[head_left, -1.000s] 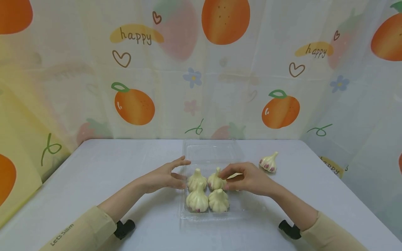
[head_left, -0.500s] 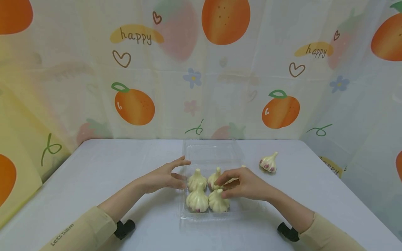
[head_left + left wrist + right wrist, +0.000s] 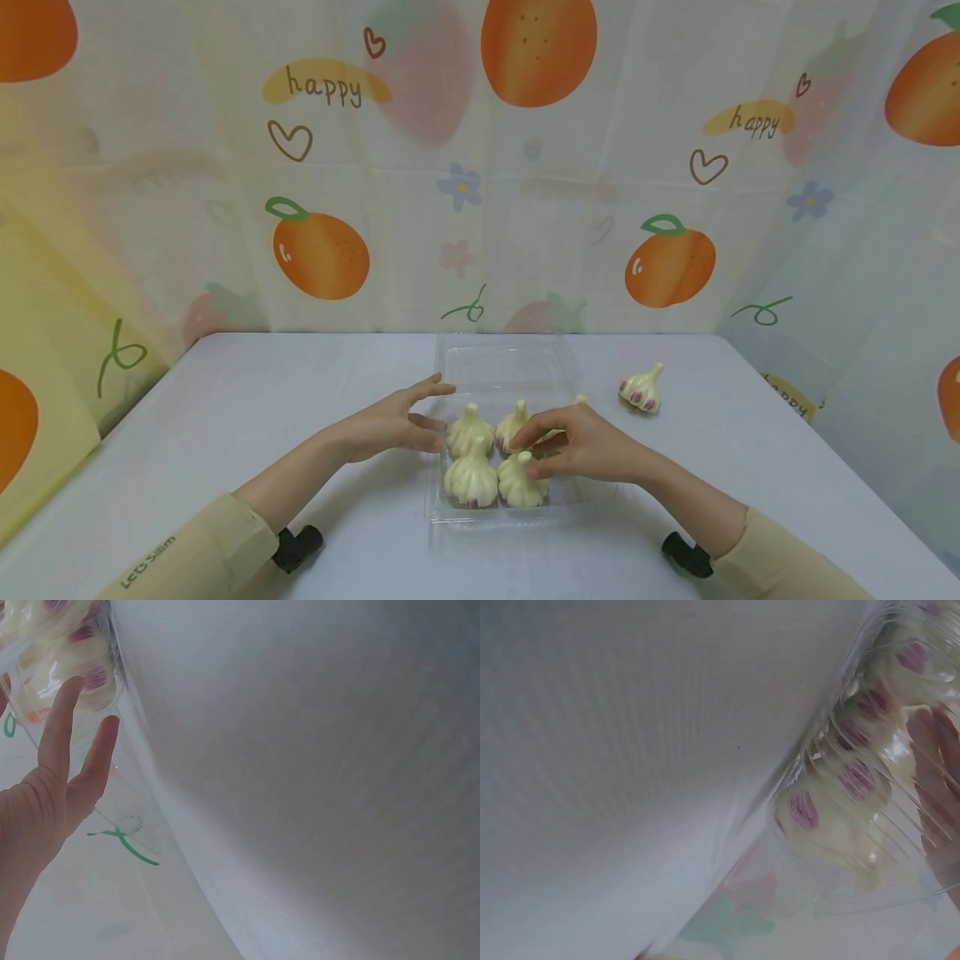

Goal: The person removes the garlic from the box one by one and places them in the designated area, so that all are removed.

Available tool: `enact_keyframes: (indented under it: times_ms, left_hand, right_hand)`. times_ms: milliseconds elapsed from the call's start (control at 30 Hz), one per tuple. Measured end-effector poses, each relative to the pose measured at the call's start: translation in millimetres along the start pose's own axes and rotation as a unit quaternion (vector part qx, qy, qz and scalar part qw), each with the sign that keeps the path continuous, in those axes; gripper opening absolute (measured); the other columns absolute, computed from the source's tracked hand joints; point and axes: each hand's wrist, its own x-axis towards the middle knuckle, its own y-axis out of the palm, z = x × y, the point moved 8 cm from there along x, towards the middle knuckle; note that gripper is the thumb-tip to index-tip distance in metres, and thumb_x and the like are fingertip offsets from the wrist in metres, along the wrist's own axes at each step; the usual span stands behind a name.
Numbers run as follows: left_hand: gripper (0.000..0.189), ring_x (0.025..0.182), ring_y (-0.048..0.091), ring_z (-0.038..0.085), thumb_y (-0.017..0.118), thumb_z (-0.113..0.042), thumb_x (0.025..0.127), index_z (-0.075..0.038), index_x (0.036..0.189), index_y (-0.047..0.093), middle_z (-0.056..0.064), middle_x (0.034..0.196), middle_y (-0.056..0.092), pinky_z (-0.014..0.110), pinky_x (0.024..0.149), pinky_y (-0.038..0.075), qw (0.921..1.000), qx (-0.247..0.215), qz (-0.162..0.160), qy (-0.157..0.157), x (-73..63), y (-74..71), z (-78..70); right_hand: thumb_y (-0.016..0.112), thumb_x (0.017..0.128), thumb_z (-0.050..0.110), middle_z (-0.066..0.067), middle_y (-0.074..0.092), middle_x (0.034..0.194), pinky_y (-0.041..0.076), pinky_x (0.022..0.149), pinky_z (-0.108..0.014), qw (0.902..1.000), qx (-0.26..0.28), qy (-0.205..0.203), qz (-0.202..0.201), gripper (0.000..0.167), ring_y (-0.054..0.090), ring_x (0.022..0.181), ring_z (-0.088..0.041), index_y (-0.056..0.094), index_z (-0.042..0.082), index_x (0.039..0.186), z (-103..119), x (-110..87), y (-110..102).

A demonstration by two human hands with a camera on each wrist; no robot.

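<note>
Midway along the worktop (image 3: 367, 533), the right hand (image 3: 581, 446) has shifted slightly toward the near edge over the past second, its fingertips passing from the far middle garlic bulb (image 3: 507, 429) to beside the near middle bulb (image 3: 522, 485). The neck of the far right bulb (image 3: 581, 400) now shows behind its knuckles. This suggests that attention has turned to the near right part of the clear plastic container (image 3: 483, 518). Finger and thumb are bent with a gap between them; the hand hides what lies beneath, so I cannot tell whether it pinches anything. The right wrist view shows bulbs with purple patches along the ribbed wall.

The left hand (image 3: 378, 429) has stayed beside the container's left wall, fingers spread and extended, gripping nothing; it looks as if it merely steadies that side. Next to it sit the far left bulb (image 3: 470, 431) and the near left bulb (image 3: 471, 483). One loose bulb (image 3: 641, 392) lies outside, tilted, toward the worktop's far right corner, unmoved.

White and smooth, the worktop carries the container centrally, its open lid (image 3: 506, 367) reaching toward the far edge. Behind hangs a pale curtain (image 3: 405, 275) printed with oranges, strawberries, hearts and "happy", yellower at the left. Beige sleeves (image 3: 187, 542) and black wrist mounts (image 3: 298, 547) frame the near edge.
</note>
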Motion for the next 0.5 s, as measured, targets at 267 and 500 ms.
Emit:
enact_keyframes:
  times_ms: [267, 500]
  left_hand:
    - [0.083, 0.143, 0.042, 0.038, 0.072, -0.010, 0.085, -0.017, 0.156, 0.028, 0.003, 0.169, -0.006, 0.042, 0.103, 0.051, 1.0000, 0.004, 0.001, 0.002, -0.7, 0.8, 0.1]
    - [0.083, 0.143, 0.042, 0.039, 0.072, -0.011, 0.086, -0.016, 0.156, 0.028, 0.003, 0.169, -0.007, 0.042, 0.104, 0.052, 1.0000, 0.004, 0.002, 0.002, -0.8, 0.9, 0.1]
  right_hand:
    - [0.078, 0.084, 0.018, -0.010, 0.073, 0.114, 0.056, 0.096, -0.028, 0.9999, 0.001, 0.007, 0.008, 0.033, 0.068, 0.106, -0.006, 0.071, 0.005, 0.113, -1.1, 0.7, 1.8]
    - [0.074, 0.087, 0.017, -0.012, 0.072, 0.117, 0.056, 0.094, -0.022, 0.9997, 0.001, 0.010, 0.021, 0.025, 0.070, 0.109, -0.017, 0.072, 0.007, 0.111, -2.3, 1.9, 5.7]
